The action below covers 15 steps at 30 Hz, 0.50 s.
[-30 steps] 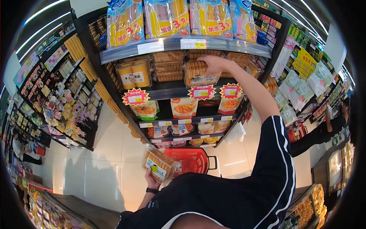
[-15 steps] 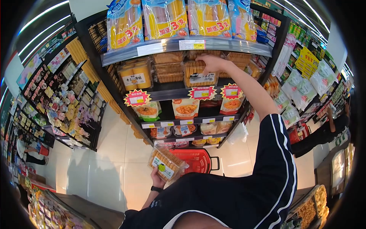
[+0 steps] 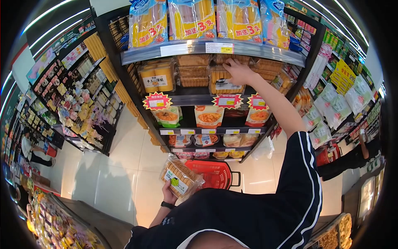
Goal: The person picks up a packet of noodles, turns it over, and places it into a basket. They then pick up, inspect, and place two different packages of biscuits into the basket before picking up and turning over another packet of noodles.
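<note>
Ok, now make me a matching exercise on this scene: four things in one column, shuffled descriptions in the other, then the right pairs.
Column one
1. Left grip
2. Right grip
3. Shopping basket
4. Wrist strap

Column two
A. Bright red, low down in front of the shelves
B. Black
C. Up at a shelved biscuit pack, beneath the yellow-and-blue bags
D. Holding a clear-wrapped biscuit pack with a green picture on its label

Right pairs: 1-D, 2-C, 3-A, 4-B
</note>
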Each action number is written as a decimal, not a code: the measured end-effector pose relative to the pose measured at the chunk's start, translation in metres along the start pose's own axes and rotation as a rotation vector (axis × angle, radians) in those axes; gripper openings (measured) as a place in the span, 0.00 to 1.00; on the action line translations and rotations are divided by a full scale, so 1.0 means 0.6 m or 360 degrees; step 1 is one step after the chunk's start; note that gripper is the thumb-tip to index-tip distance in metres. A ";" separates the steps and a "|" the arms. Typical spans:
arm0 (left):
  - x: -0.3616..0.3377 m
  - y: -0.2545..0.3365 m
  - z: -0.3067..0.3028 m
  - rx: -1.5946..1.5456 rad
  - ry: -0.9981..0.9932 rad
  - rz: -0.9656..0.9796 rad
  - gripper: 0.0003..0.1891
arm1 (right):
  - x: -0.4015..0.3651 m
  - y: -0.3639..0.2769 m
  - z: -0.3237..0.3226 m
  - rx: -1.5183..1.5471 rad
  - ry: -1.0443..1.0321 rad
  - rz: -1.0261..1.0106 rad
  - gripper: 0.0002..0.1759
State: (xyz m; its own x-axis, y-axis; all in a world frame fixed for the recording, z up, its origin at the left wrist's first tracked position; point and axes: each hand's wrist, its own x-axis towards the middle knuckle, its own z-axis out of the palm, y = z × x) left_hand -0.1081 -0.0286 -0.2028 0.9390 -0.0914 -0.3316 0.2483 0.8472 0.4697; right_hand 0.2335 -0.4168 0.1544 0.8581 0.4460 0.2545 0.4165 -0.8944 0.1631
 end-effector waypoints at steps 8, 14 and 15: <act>-0.008 -0.013 0.019 0.0019 -0.0021 -0.0078 0.27 | 0.003 0.001 -0.006 0.0046 0.0020 -0.0131 0.52; -0.002 -0.026 0.019 0.0006 -0.0005 -0.0053 0.27 | 0.018 0.016 -0.001 0.0157 0.0026 -0.0106 0.52; -0.002 -0.027 0.022 0.0006 -0.0002 -0.0047 0.27 | 0.015 0.018 -0.001 0.0179 0.0056 -0.0100 0.51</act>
State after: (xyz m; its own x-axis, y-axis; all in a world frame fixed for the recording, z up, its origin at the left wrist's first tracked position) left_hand -0.1102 -0.0490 -0.1990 0.9316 -0.1170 -0.3442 0.2768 0.8421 0.4629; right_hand 0.2456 -0.4224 0.1588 0.8190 0.5004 0.2807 0.5018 -0.8619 0.0725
